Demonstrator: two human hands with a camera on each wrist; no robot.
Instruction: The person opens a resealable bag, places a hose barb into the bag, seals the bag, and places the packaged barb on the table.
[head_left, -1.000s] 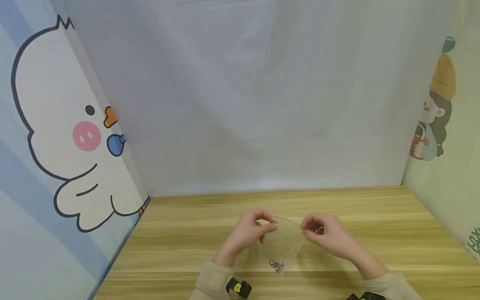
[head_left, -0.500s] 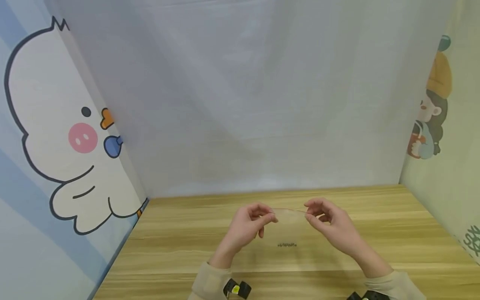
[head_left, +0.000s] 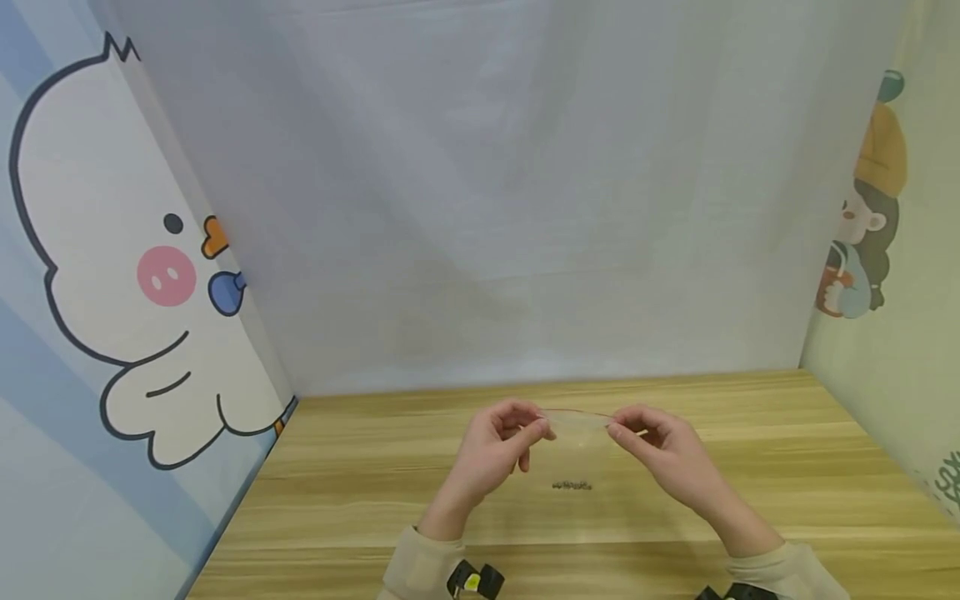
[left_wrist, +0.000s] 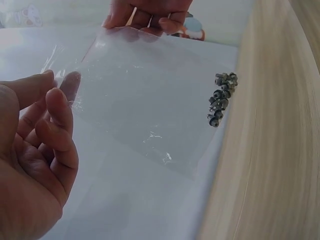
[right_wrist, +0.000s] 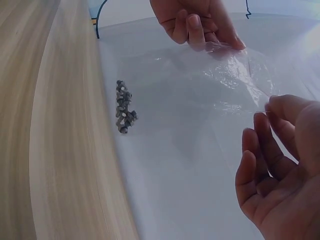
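A clear plastic zip bag (left_wrist: 145, 95) with a thin red line along its top hangs upright between my two hands. Small dark metal screws (left_wrist: 220, 100) lie bunched along its bottom edge; the same screws (right_wrist: 124, 107) show in the right wrist view. My left hand (head_left: 495, 446) pinches one top corner between thumb and forefinger. At the opposite top corner, my right hand (head_left: 660, 442) pinches the bag the same way. The other fingers of both hands are loosely bent. In the head view the bag is nearly invisible against the table.
The wood-grain table (head_left: 360, 500) lies under both hands. Behind it hangs a pale grey-white curtain (head_left: 525, 208). Printed side panels stand left and right, one with a white cartoon bird (head_left: 112, 250). Black wrist cameras (head_left: 476, 579) sit at the sleeves.
Both hands have lifted the bag, which now hangs upright. The screws have gone from a clump to a row along its bottom. The right fingers, briefly parted, pinch the corner again.
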